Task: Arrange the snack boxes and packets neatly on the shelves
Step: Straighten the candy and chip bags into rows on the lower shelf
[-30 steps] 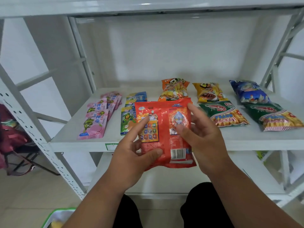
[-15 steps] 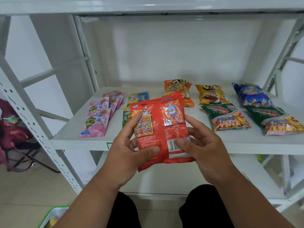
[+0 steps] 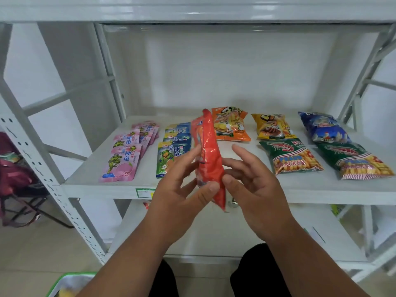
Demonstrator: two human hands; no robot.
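A red snack packet (image 3: 209, 155) stands edge-on to me in front of the white shelf (image 3: 235, 187). My left hand (image 3: 184, 189) grips its lower part between thumb and fingers. My right hand (image 3: 252, 187) touches the packet's right side with thumb and fingertips, its upper fingers spread. On the shelf lie pink packets (image 3: 126, 157), blue-green packets (image 3: 173, 151), an orange bag (image 3: 230, 125), a yellow bag (image 3: 271, 126), a blue bag (image 3: 323, 127) and two green prawn cracker bags (image 3: 291, 156) (image 3: 353, 160).
White uprights (image 3: 42, 168) frame the shelf on both sides, with a shelf board above and a lower shelf (image 3: 192, 232) beneath. A green-rimmed basket (image 3: 66, 284) sits on the floor at the bottom left. A dark red bag on a stand (image 3: 15, 176) is at the far left.
The red packet has turned from facing me flat to edge-on, and it sits a little higher. My right hand's fingers have opened away from the packet's face.
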